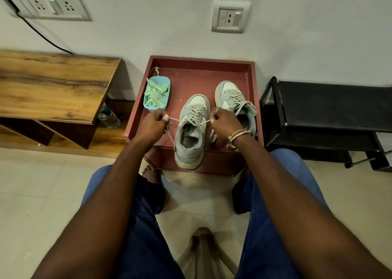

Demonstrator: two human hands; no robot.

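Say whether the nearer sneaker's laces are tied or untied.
Untied: left hand and right hand pull the lace ends apart; no bow shows.

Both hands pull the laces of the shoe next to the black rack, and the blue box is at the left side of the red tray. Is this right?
Not quite. The head view shows the left hand and right hand pulling the laces of the nearer, middle shoe, not the far shoe by the black rack. The blue box is at the red tray's left.
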